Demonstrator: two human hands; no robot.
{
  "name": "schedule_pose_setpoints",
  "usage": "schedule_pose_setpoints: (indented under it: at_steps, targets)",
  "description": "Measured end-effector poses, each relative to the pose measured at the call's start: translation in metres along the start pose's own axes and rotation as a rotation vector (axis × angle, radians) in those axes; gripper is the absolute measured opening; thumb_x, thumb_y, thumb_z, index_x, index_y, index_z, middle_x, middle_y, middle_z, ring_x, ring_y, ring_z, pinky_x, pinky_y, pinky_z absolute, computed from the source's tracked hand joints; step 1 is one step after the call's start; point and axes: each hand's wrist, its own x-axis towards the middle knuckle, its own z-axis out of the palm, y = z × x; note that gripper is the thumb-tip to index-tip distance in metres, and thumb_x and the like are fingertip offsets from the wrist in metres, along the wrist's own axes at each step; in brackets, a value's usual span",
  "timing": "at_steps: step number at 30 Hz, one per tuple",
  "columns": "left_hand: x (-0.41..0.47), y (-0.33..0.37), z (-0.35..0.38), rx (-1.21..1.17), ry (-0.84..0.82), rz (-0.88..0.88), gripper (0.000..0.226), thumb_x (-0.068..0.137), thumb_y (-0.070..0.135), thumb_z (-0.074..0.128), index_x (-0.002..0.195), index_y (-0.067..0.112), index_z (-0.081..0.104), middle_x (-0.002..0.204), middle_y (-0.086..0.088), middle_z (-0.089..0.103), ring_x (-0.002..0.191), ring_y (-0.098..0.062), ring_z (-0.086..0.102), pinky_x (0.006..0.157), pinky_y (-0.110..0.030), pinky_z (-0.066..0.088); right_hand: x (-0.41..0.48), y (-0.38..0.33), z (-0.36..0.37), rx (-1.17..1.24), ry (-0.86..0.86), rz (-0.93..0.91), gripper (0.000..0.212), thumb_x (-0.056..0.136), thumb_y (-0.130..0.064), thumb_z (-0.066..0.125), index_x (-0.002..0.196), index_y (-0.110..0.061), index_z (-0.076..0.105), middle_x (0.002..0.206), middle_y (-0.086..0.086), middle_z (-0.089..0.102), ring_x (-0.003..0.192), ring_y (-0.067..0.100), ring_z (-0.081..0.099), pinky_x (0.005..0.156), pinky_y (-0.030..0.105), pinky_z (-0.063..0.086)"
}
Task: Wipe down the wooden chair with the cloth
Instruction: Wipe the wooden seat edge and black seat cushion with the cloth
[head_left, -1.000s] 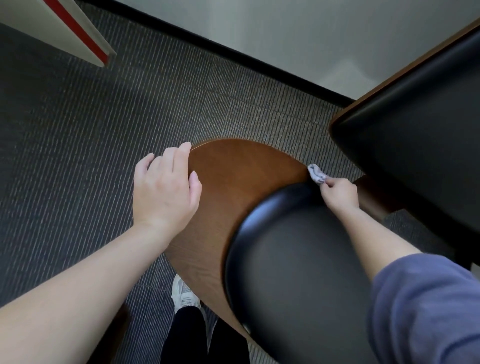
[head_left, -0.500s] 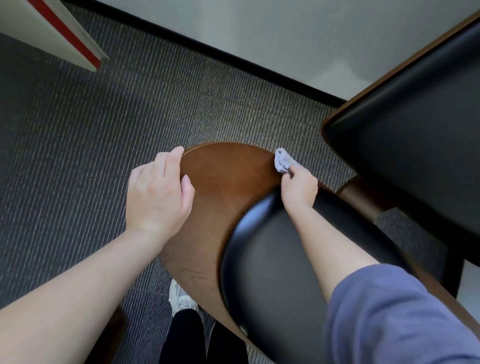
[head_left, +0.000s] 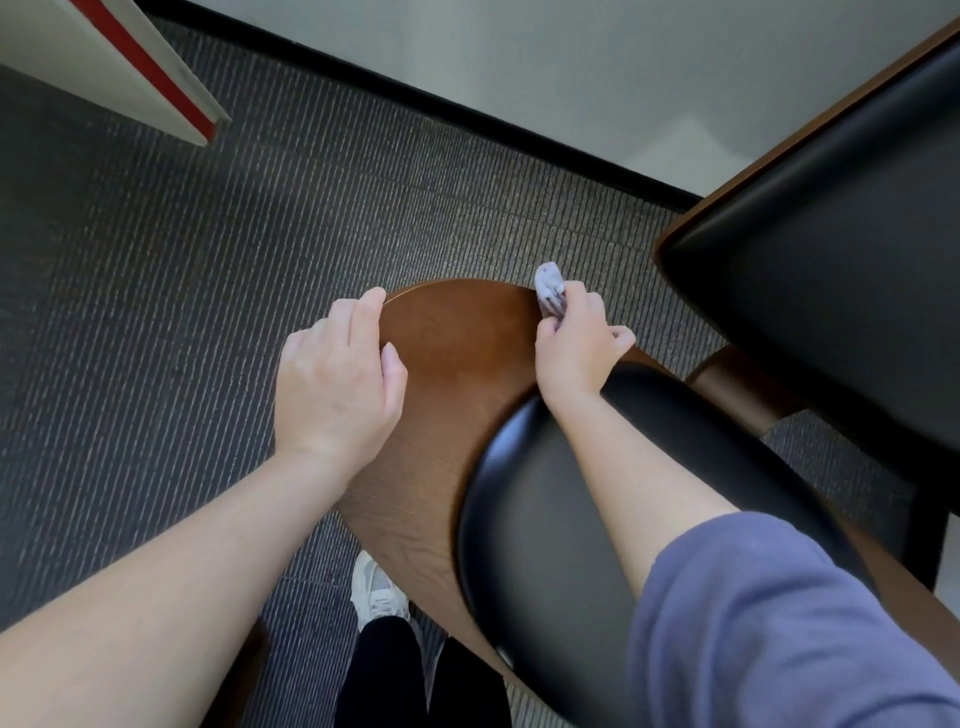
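Observation:
The wooden chair (head_left: 457, 358) fills the middle of the head view: a curved brown backrest seen from above, with a black padded seat (head_left: 561, 519) below it. My left hand (head_left: 337, 384) grips the left rim of the backrest, fingers curled over its edge. My right hand (head_left: 576, 348) pinches a small crumpled grey-white cloth (head_left: 549, 293) against the backrest's top right edge.
A second chair with a black cushion (head_left: 831, 270) and wooden frame stands close on the right. Grey ribbed carpet (head_left: 208, 312) covers the floor, with a black baseboard and pale wall behind. A white panel with a red stripe (head_left: 140, 67) is at top left. My shoe (head_left: 376, 587) shows below.
My right hand has slid the cloth leftward along the backrest's right edge toward its top. My left hand has kept its grip on the left rim.

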Motion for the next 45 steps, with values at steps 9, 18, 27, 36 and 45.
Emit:
schedule_pose_setpoints:
  at_steps: [9, 18, 27, 36, 45]
  targets:
    - [0.0, 0.0, -0.001, -0.036, -0.034, -0.008, 0.048, 0.089, 0.022, 0.041, 0.131, 0.0, 0.051, 0.101, -0.015, 0.061, 0.076, -0.032, 0.059, 0.069, -0.044, 0.045, 0.007, -0.004, -0.013, 0.34, -0.134, -0.189, 0.028, 0.09, -0.01, 0.055, 0.117, -0.014, 0.061, 0.1, 0.002, 0.058, 0.082, 0.009, 0.049, 0.074, 0.017, 0.036]
    - [-0.001, 0.001, -0.004, -0.117, -0.05, -0.042, 0.051, 0.087, 0.022, 0.038, 0.132, 0.002, 0.051, 0.105, -0.015, 0.061, 0.08, -0.033, 0.061, 0.065, -0.041, 0.049, 0.001, -0.015, -0.006, 0.5, -0.177, -0.061, 0.026, 0.095, -0.014, 0.055, 0.116, -0.017, 0.069, 0.087, -0.005, 0.046, 0.071, 0.002, 0.048, 0.068, 0.007, 0.036]
    - [-0.002, 0.0, -0.005, -0.219, -0.032, -0.051, 0.051, 0.092, 0.023, 0.031, 0.134, 0.004, 0.051, 0.11, -0.013, 0.061, 0.082, -0.033, 0.062, 0.062, -0.042, 0.047, -0.004, -0.019, -0.003, 0.531, -0.136, 0.103, 0.027, 0.097, -0.019, 0.054, 0.119, -0.02, 0.069, 0.092, -0.002, 0.054, 0.085, 0.022, 0.064, 0.079, 0.028, 0.051]
    - [-0.003, -0.006, -0.014, -0.501, -0.079, -0.099, 0.046, 0.099, 0.02, 0.03, 0.14, 0.01, 0.05, 0.128, -0.005, 0.06, 0.112, -0.021, 0.058, 0.094, -0.032, 0.042, -0.03, -0.053, -0.014, 0.625, -0.111, -0.004, 0.031, 0.097, -0.012, 0.056, 0.126, -0.018, 0.066, 0.086, -0.008, 0.046, 0.079, 0.005, 0.052, 0.074, 0.007, 0.039]
    - [0.005, -0.042, -0.055, -1.053, -0.552, -0.434, 0.029, 0.103, 0.02, 0.045, 0.119, 0.035, 0.064, 0.105, 0.014, 0.074, 0.098, 0.0, 0.068, 0.074, -0.014, 0.053, -0.069, -0.08, -0.024, 0.71, -0.118, -0.07, 0.029, 0.094, -0.008, 0.058, 0.12, -0.016, 0.068, 0.086, -0.008, 0.05, 0.078, 0.005, 0.054, 0.079, 0.012, 0.042]
